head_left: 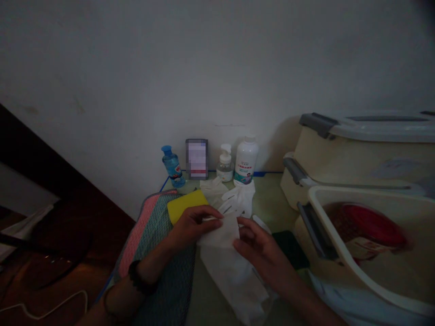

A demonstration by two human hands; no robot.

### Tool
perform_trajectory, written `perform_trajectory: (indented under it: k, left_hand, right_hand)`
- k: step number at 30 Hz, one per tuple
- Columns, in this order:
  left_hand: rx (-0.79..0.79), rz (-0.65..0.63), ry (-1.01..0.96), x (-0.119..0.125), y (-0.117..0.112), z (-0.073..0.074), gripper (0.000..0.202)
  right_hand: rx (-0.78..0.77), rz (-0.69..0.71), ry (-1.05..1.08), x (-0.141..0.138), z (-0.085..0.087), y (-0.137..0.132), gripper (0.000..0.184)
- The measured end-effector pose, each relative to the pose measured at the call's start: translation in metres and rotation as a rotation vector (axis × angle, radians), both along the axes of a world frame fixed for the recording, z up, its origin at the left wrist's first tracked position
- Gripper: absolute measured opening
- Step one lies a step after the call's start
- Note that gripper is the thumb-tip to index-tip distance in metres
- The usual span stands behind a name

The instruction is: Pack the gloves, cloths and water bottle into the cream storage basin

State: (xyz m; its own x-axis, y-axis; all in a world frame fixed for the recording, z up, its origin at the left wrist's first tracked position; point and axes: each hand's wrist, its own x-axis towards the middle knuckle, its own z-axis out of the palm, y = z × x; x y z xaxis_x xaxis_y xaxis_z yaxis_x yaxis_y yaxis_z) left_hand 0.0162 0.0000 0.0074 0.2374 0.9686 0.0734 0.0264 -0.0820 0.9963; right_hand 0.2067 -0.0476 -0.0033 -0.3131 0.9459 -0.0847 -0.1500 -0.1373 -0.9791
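A thin white sheet (220, 234), like a tissue or wipe, is between my hands; its exact kind is unclear. My left hand (193, 224) pinches its upper left edge between thumb and fingers. At the right edge, my right hand (256, 242) holds it with curled fingers and thumb. Under the sheet, crumpled white material (234, 283) spreads toward the near edge. White gloves (239, 198) lie just beyond my fingers. Beside my left hand, a yellow sponge or cloth (185, 204) rests partly on a pink and teal towel (166, 253).
Along the wall stand a blue bottle (174, 168), a phone (197, 158) with a blurred screen, a pump bottle (224, 165) and a large white bottle (246, 160). Right of my hands are a dark green pad (290, 246) and an open bin (356, 280) holding a red-lidded jar (374, 228). Lidded bins (353, 158) stand behind.
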Motion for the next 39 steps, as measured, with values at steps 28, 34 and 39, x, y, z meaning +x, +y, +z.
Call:
perform_trajectory:
  k: [28,34,39]
  left_hand:
    - [0.065,-0.090,0.076,0.003,-0.003,-0.006,0.008]
    - [0.221,0.064,0.243,-0.005,0.003,0.002,0.010]
    - [0.408,0.178,0.687,-0.019,0.020,0.020,0.023]
  right_hand:
    - [0.009,-0.163,-0.079,0.005,0.005,0.007,0.019]
    - [0.095,-0.394,-0.019,0.004,0.007,0.010,0.027]
    - [0.110,-0.420,-0.012,0.006,0.004,0.013,0.030]
